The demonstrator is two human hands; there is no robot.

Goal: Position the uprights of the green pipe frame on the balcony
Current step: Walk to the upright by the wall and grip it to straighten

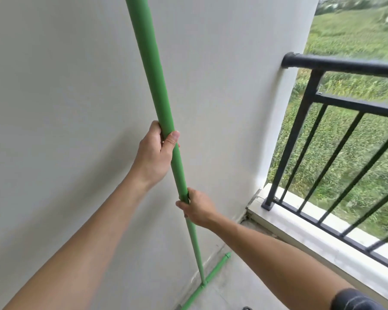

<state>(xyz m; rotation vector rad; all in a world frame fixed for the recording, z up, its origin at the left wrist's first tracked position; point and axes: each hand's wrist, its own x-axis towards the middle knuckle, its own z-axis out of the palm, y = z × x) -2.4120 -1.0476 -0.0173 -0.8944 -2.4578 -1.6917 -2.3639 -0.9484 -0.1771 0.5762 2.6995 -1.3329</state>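
A long green upright pipe (154, 86) rises from the balcony floor and runs out of the top of the view. Its foot joins a green base pipe (213, 275) through a tee fitting; the base pipe lies along the foot of the white wall. My left hand (154, 153) is wrapped around the upright at mid height. Lower down, my right hand (196, 208) grips the same pipe at a joint where the thicker upper section meets a thinner lower one. The upright leans slightly, close to the wall.
A white wall (65, 97) fills the left and centre. A black metal railing (336, 121) stands on a pale concrete ledge (300, 222) at the right, with grass beyond. The grey balcony floor (244, 285) lies between wall and ledge.
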